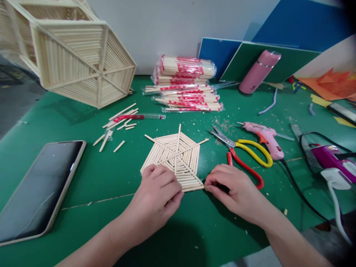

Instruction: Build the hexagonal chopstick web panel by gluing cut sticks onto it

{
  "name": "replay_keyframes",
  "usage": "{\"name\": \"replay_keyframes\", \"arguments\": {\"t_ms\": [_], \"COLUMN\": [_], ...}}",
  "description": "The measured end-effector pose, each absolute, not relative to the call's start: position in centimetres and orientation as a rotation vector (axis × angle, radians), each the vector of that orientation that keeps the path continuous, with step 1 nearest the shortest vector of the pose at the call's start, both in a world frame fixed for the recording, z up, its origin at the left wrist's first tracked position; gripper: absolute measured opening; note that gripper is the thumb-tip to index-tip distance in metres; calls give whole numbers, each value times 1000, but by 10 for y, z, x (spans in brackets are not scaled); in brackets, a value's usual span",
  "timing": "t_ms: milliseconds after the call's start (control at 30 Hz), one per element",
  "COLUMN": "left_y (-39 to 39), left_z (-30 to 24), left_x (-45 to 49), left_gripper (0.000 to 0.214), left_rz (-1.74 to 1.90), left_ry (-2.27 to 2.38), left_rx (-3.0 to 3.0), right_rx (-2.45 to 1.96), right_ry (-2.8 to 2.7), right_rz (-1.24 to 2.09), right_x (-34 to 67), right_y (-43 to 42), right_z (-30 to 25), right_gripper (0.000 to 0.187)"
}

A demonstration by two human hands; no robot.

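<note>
While the left hand [158, 193] rests on the stick panel [177, 152], grip unclear, right hand [233, 187] pinching its corner

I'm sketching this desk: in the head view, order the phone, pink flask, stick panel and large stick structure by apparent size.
1. Large stick structure
2. Phone
3. Stick panel, partly hidden by the left hand
4. Pink flask
</note>
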State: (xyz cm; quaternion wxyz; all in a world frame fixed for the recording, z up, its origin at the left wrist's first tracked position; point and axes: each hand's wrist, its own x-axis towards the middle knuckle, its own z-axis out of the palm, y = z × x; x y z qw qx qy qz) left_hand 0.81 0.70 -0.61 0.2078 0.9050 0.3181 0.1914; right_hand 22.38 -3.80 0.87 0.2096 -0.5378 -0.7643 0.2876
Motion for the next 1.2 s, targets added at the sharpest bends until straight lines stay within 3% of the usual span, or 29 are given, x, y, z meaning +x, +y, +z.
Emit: {"name": "replay_keyframes", "arguments": {"t_ms": [1200], "left_y": [6], "left_z": [-6], "left_x": [3], "left_gripper": [18], "left_rz": [562], "left_ry": [853], "left_rx": [2514], "right_rx": [-1392], "right_ry": [-2264], "right_rz": [712], "right_x": [222], "right_y": [-42], "right_z": [4], "right_gripper": [13]}}
